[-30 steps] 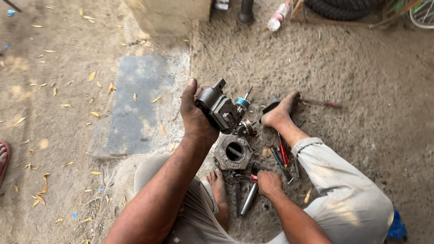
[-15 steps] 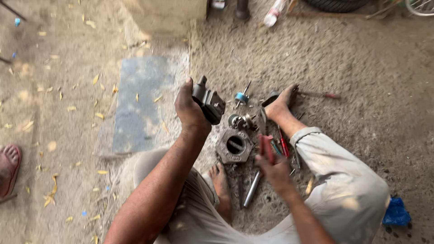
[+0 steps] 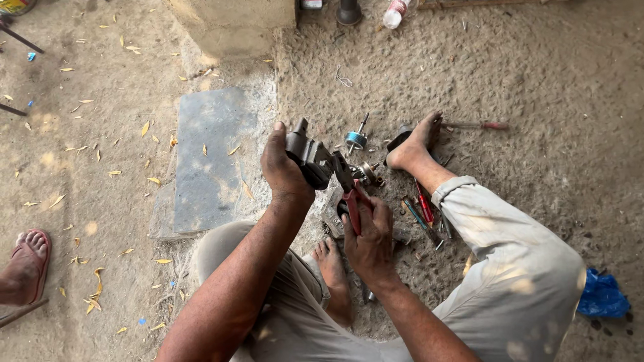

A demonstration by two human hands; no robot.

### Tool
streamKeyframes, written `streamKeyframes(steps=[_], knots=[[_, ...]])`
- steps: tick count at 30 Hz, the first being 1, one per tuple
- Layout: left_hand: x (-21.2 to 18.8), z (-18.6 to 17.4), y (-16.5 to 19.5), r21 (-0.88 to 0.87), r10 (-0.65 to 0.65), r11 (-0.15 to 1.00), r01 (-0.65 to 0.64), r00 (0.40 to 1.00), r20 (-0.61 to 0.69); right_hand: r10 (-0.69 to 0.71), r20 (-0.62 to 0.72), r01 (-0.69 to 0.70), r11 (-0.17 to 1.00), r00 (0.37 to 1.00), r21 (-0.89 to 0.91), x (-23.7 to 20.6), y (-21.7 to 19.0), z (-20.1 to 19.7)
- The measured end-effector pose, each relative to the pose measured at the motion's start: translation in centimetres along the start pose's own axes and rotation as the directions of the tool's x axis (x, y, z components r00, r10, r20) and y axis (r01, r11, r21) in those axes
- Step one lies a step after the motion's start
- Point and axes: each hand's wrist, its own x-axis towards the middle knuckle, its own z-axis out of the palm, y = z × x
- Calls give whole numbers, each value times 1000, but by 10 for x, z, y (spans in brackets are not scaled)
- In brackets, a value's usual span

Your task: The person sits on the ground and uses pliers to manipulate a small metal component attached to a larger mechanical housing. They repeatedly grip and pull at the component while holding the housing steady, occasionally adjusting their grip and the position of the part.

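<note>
Left hand (image 3: 285, 171) closed around a dark metal housing (image 3: 310, 159), held up off the ground, fingers wrapped over its far side. Right hand (image 3: 369, 238) closed on the red handles of pliers (image 3: 349, 194), nose of the pliers touching the right edge of the housing.

Largest first: grey stone slab (image 3: 211, 157) lies flat on the dirt, left of my left hand. My right leg in light trousers (image 3: 516, 268) runs from near right up to the bare foot (image 3: 416, 146), which rests on a dark tool at far right. My other foot (image 3: 332, 268) sits tucked near, between my forearms.

On the ground under the hands: a grey metal block (image 3: 333, 213), partly hidden. Just beyond the pliers, a small blue-capped part (image 3: 356, 139) standing upright. Right of my hands, a red-handled screwdriver (image 3: 424, 208) beside other small tools. Crumpled blue bag (image 3: 602, 295) near right. Another person's sandalled foot (image 3: 28, 265) at the left edge.
</note>
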Motion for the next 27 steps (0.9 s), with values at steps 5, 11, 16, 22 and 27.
streamKeyframes(steps=[5,11,16,22,27], knots=[[-1,8,-4,-13,-26,1000,26,1000,17,61,58,-62,998,997,24,5,7,3],[4,6,-16,-34,-45,998,47,997,58,-39,18,38,998,999,56,8,18,7],[4,4,-18,8,-75,997,74,995,65,9,121,-29,986,993,163,10,31,6],[4,6,-16,18,-82,997,81,995,61,-29,130,15,994,991,107,15,36,1],[3,8,-17,-11,-114,993,115,990,80,-192,-25,193,980,981,39,16,39,1]])
